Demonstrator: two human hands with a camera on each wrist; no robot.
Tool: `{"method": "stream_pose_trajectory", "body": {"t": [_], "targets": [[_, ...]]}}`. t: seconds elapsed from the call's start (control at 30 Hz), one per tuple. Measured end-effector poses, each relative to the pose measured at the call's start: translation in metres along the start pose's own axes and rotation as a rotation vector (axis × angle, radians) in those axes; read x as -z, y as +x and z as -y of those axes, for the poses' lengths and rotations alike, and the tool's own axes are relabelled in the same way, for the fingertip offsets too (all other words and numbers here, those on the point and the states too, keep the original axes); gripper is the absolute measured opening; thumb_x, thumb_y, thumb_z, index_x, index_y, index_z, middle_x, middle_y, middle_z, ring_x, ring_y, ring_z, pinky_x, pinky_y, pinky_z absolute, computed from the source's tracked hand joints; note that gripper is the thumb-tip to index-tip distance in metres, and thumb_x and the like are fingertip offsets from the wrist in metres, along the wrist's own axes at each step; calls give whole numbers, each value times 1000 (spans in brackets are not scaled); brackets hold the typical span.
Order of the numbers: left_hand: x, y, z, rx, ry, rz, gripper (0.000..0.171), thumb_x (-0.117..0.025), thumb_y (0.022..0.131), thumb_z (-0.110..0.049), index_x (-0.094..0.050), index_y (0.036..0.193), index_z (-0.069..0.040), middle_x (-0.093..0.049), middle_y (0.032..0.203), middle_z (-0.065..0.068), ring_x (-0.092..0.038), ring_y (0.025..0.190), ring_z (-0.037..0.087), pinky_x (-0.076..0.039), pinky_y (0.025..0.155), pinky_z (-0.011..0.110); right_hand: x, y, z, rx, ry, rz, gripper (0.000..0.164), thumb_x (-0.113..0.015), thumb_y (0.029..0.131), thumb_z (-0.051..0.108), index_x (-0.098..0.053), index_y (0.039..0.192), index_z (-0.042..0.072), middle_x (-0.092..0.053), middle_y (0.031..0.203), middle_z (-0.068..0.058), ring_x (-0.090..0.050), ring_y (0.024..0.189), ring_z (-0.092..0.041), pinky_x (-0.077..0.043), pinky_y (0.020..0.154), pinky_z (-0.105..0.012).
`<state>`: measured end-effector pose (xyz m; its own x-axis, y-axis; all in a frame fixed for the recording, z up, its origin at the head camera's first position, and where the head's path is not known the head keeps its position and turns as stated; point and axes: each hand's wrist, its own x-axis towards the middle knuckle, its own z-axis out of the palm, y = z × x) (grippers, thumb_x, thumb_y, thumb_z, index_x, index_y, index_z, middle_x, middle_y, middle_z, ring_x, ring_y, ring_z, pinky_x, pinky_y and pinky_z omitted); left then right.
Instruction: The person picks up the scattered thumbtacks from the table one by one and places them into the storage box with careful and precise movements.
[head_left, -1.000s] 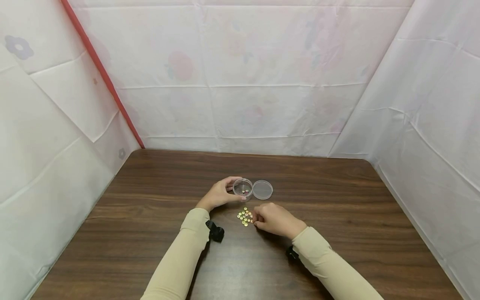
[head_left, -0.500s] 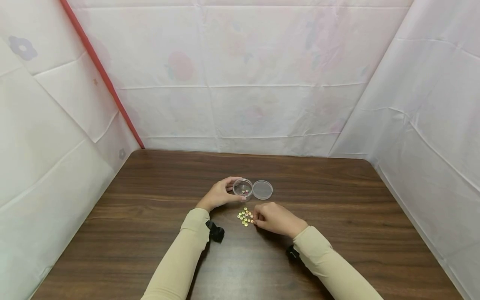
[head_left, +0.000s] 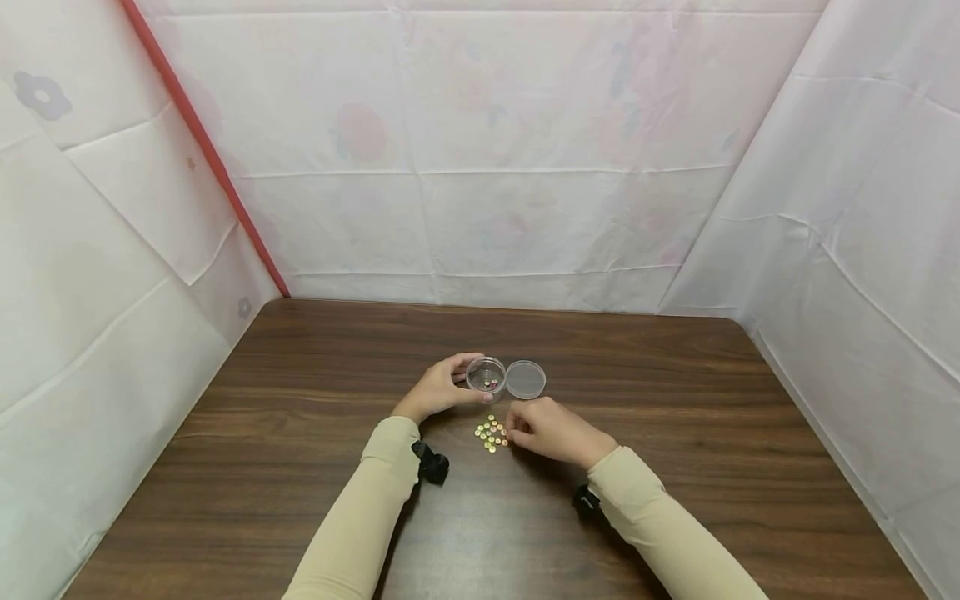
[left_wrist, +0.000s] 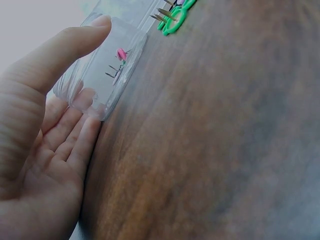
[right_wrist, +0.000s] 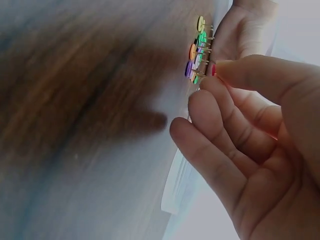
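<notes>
My left hand curls around the side of a clear round plastic jar, thumb at the near side. A few thumbtacks lie at the jar's bottom, one with a pink head. With thumb and forefinger, my right hand pinches a red thumbtack, mostly covered by the fingertips in the right wrist view. Right beside those fingers, a cluster of thumbtacks lies on the table in front of the jar. Their coloured heads are down and the points stick up.
A clear round lid lies flat against the jar's right side. The wooden table reaches back to a pale curtain, with more curtain at both sides. A small black camera sits at the left wrist.
My right hand has shifted slightly away from me, its knuckles now closer to the lid. The left hand and jar stay in place.
</notes>
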<state>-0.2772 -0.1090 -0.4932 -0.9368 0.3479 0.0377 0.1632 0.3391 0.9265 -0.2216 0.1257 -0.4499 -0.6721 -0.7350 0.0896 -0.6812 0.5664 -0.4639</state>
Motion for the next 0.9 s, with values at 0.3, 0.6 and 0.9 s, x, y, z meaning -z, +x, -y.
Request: {"method": "stream_pose_trajectory", "body": {"t": [0.3, 0.6, 0.9], "targets": [[0, -1, 0, 3, 1, 5, 72, -84, 63, -41, -52, 127, -32, -58, 119, -7, -53, 107, 9, -49, 93, 41, 2, 8, -4, 3, -25, -175, 5, -63, 88, 18, -63, 84, 14, -59, 71, 12, -51, 62, 1, -50, 55, -22], [0, -2, -1, 21, 4, 6, 74, -83, 63, -44, -50, 129, -34, -56, 122, -5, -52, 110, 12, -48, 95, 42, 3, 20, -6, -30, -48, -305, 5, -59, 89, 17, -63, 87, 17, -58, 72, 12, -51, 62, 2, -49, 53, -20], [5, -13, -27, 21, -11, 64, 75, -80, 74, -26, -44, 138, -14, -50, 132, 11, -48, 118, 25, -46, 97, 46, 4, 34, -7, -49, -48, -317, 4, -61, 90, 20, -64, 89, 18, -57, 69, 12, -49, 59, 0, -47, 51, -21]]}}
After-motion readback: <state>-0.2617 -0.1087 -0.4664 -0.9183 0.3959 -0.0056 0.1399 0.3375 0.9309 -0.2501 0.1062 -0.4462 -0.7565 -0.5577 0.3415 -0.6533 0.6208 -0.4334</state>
